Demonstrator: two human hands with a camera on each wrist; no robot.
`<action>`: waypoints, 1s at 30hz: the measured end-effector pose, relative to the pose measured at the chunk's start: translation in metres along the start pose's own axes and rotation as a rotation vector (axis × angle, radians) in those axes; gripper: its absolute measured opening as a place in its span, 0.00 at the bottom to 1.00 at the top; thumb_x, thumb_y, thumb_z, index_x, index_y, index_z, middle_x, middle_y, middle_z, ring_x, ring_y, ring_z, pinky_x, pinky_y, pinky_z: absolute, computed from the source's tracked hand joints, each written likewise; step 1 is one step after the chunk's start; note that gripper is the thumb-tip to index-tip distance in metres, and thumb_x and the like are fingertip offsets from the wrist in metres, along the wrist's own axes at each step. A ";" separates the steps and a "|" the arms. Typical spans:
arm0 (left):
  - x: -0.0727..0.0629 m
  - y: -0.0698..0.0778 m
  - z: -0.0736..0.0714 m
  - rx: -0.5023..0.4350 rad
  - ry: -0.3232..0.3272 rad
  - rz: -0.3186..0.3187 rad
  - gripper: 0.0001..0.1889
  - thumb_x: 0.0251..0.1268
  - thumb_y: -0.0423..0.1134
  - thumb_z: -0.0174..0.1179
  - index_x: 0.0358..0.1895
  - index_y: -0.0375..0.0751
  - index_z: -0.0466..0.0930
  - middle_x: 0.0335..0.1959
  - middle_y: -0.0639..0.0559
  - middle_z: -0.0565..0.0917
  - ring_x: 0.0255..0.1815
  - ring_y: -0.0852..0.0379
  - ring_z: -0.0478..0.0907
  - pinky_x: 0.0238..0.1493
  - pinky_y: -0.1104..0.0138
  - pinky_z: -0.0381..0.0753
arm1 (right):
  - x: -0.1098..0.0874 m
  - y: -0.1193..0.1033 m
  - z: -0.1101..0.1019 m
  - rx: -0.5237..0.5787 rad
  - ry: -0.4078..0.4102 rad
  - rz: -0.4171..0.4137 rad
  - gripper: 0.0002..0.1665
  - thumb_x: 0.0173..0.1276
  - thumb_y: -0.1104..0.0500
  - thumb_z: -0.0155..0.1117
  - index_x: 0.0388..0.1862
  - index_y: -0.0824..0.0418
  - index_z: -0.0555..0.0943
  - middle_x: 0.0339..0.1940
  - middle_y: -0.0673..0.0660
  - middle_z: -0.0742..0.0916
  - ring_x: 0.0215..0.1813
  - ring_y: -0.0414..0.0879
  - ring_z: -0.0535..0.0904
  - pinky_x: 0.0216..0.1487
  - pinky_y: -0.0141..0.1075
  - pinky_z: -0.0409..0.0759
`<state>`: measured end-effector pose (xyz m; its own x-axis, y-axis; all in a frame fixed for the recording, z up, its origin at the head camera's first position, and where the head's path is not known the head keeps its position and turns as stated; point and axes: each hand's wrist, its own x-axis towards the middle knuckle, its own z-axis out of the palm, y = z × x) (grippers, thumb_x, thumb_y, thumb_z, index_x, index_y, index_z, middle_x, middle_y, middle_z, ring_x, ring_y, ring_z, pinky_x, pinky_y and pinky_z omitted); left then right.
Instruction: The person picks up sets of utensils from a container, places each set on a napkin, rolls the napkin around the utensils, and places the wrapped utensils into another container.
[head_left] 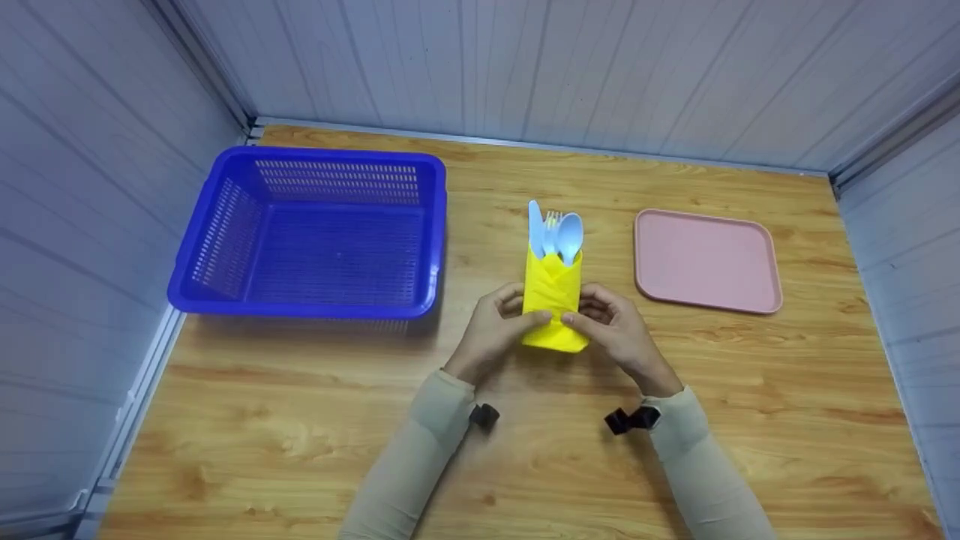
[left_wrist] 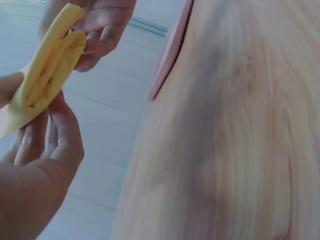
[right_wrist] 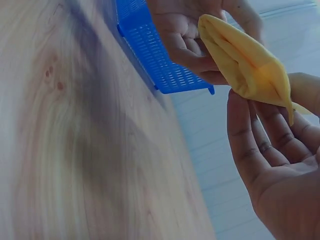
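Note:
A yellow napkin [head_left: 553, 300], folded into a pouch, is held up above the table between both hands. Out of its top stick a light blue knife [head_left: 535, 229], a fork [head_left: 551, 231] and a spoon [head_left: 570, 234], their handles hidden inside. My left hand [head_left: 501, 324] pinches the pouch's left side, thumb on the front and fingers behind. On the other side my right hand [head_left: 616, 330] grips it the same way. The pouch's folded bottom end shows in the left wrist view as rolled napkin layers [left_wrist: 50, 75], and the right wrist view shows that end too.
A blue plastic basket [head_left: 306, 308] with slotted walls stands at the left; its inside shows nothing lying there. To the right lies a flat pink tray [head_left: 709, 259]. Pale panel walls [head_left: 495, 67] border the wooden table [head_left: 300, 420] at the back and both sides.

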<state>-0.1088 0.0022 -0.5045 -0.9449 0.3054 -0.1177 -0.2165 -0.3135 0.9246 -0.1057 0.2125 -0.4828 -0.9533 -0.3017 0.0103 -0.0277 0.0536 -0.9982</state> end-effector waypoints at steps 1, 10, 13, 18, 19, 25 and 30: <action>0.000 0.000 0.001 -0.001 0.007 0.011 0.23 0.60 0.36 0.71 0.59 0.37 0.80 0.51 0.43 0.86 0.50 0.45 0.84 0.51 0.56 0.83 | 0.000 0.000 0.000 -0.006 -0.004 -0.013 0.17 0.68 0.68 0.67 0.54 0.73 0.79 0.45 0.66 0.85 0.46 0.56 0.83 0.49 0.41 0.83; -0.001 -0.001 0.005 0.015 0.050 0.074 0.20 0.60 0.36 0.71 0.54 0.33 0.83 0.44 0.42 0.88 0.42 0.44 0.87 0.45 0.55 0.86 | -0.003 0.000 0.003 0.009 -0.003 -0.051 0.17 0.67 0.69 0.68 0.53 0.73 0.80 0.45 0.66 0.86 0.46 0.57 0.84 0.47 0.41 0.84; -0.001 -0.001 0.006 0.001 0.053 0.080 0.19 0.60 0.35 0.71 0.53 0.31 0.83 0.43 0.40 0.88 0.42 0.43 0.87 0.45 0.55 0.86 | -0.003 0.001 0.003 0.016 0.000 -0.052 0.16 0.67 0.69 0.68 0.52 0.73 0.80 0.46 0.66 0.85 0.46 0.57 0.84 0.47 0.42 0.85; 0.000 0.000 0.005 0.003 0.037 0.089 0.18 0.63 0.34 0.69 0.53 0.30 0.82 0.43 0.39 0.88 0.41 0.44 0.87 0.44 0.55 0.86 | -0.003 0.003 0.003 -0.021 0.012 -0.075 0.14 0.67 0.69 0.68 0.49 0.74 0.80 0.43 0.66 0.85 0.43 0.55 0.84 0.46 0.40 0.85; 0.000 -0.001 0.005 0.001 0.031 0.087 0.18 0.63 0.34 0.69 0.54 0.30 0.82 0.43 0.39 0.88 0.41 0.44 0.87 0.44 0.55 0.86 | -0.003 0.003 0.003 -0.029 0.014 -0.079 0.13 0.66 0.70 0.68 0.49 0.74 0.80 0.42 0.66 0.85 0.43 0.55 0.84 0.46 0.39 0.85; -0.001 -0.003 0.005 -0.011 0.021 0.077 0.18 0.64 0.34 0.68 0.55 0.30 0.80 0.43 0.39 0.87 0.41 0.44 0.87 0.45 0.54 0.86 | -0.004 0.003 0.002 -0.077 0.028 -0.073 0.12 0.65 0.70 0.70 0.47 0.72 0.81 0.41 0.64 0.85 0.42 0.52 0.83 0.47 0.38 0.84; -0.003 -0.002 0.007 0.027 0.067 0.132 0.18 0.64 0.33 0.68 0.55 0.28 0.80 0.42 0.39 0.88 0.40 0.45 0.87 0.42 0.55 0.86 | -0.006 0.002 0.004 -0.158 0.080 -0.127 0.12 0.63 0.69 0.71 0.46 0.69 0.82 0.38 0.63 0.84 0.39 0.51 0.81 0.39 0.34 0.83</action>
<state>-0.1044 0.0083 -0.5032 -0.9793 0.2017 -0.0176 -0.0834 -0.3228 0.9428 -0.0994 0.2109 -0.4849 -0.9598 -0.2398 0.1459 -0.1896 0.1704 -0.9670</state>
